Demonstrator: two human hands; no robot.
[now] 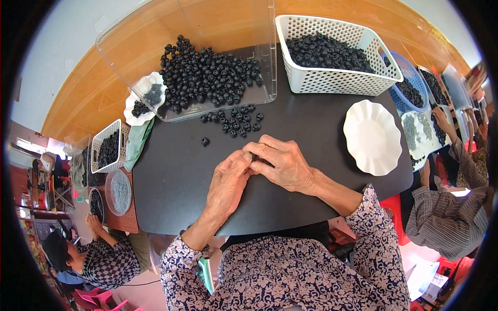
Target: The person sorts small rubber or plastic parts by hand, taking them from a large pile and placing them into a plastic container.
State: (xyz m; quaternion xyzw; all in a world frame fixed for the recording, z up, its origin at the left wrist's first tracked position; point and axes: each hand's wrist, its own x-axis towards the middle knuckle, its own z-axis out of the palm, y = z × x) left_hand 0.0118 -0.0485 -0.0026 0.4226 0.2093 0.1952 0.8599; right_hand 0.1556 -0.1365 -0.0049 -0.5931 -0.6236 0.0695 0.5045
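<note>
My left hand and my right hand meet above the dark table, fingertips pinched together. Between them shows a bit of a small black piece; the fingers cover most of it. Just beyond, several small round black pieces with holes lie loose on the table, and one black piece sits apart, nearer my left hand. A heap of the same pieces spreads inside a clear plastic bin behind them. To the right of my right hand is a white scalloped plate.
At the far right stands a white perforated basket of flat black parts. Left of the bin are another scalloped plate holding small parts and a green bag. People work at tables on the left and right.
</note>
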